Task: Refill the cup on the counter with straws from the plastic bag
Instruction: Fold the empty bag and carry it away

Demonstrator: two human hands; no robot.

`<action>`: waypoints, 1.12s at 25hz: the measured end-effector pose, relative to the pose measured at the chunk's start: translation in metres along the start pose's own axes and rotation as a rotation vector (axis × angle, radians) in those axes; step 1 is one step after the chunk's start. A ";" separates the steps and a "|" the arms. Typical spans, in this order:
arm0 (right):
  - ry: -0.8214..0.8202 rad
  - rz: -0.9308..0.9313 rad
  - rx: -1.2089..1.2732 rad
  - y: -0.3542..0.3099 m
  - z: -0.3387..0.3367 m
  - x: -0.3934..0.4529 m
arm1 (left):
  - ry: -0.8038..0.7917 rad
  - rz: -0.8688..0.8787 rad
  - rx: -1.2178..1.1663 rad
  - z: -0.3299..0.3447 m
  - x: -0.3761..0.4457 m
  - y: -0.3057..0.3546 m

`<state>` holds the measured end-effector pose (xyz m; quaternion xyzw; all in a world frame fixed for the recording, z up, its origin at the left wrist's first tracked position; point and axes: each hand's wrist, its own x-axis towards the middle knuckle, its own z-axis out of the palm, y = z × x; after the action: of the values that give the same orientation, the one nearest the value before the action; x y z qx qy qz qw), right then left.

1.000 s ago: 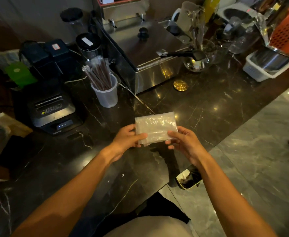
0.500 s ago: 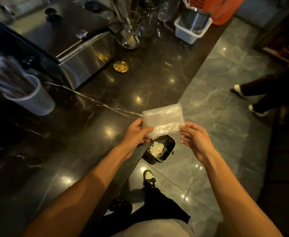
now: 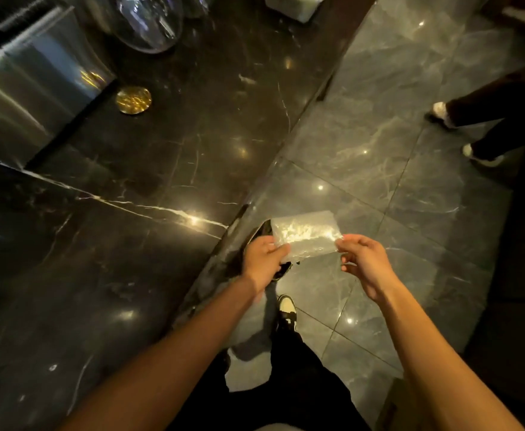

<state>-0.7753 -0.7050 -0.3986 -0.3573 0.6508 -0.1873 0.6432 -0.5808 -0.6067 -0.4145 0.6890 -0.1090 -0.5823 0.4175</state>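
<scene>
A folded, clear plastic bag hangs over the floor just past the counter's edge. My left hand pinches its lower left corner and my right hand pinches its right edge. The bag looks flat and shiny; I see no straws in it. The cup with straws is out of view. A small bin on the floor is mostly hidden behind my left hand and the bag.
The black marble counter fills the left. On it stand a steel appliance, a gold disc, a glass jar and a white tub. Another person's legs are on the grey floor at right.
My view has swung right and down, away from the cup, which left the frame. Both hands carried the bag from above the counter out over the floor and the bin.
</scene>
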 end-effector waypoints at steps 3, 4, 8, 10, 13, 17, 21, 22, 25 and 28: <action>-0.016 0.065 -0.121 0.026 -0.010 0.068 | 0.123 -0.100 0.026 0.031 0.061 -0.036; -0.027 0.084 -0.158 0.039 -0.010 0.094 | 0.152 -0.127 0.042 0.039 0.086 -0.051; -0.052 0.144 -0.278 0.095 0.003 0.185 | 0.233 -0.233 0.044 0.047 0.166 -0.109; -0.072 0.145 -0.325 0.127 0.013 0.229 | 0.260 -0.255 0.051 0.047 0.208 -0.143; -0.066 0.162 -0.398 0.179 0.028 0.288 | 0.299 -0.294 0.102 0.043 0.264 -0.191; -0.035 0.139 -0.516 0.242 0.043 0.348 | 0.344 -0.282 0.224 0.038 0.315 -0.236; -0.054 0.044 -0.678 0.279 0.055 0.383 | 0.323 -0.269 0.300 0.035 0.350 -0.265; -0.050 0.027 -0.712 0.279 0.059 0.384 | 0.320 -0.263 0.317 0.034 0.354 -0.268; -0.074 -0.008 -0.806 0.274 0.067 0.388 | 0.300 -0.251 0.362 0.032 0.362 -0.271; -0.136 -0.034 -0.980 0.263 0.071 0.385 | 0.213 -0.243 0.494 0.030 0.362 -0.267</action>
<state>-0.7330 -0.7841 -0.8611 -0.6396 0.6131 0.1539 0.4375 -0.5893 -0.6829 -0.8586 0.8351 -0.1197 -0.5081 0.1734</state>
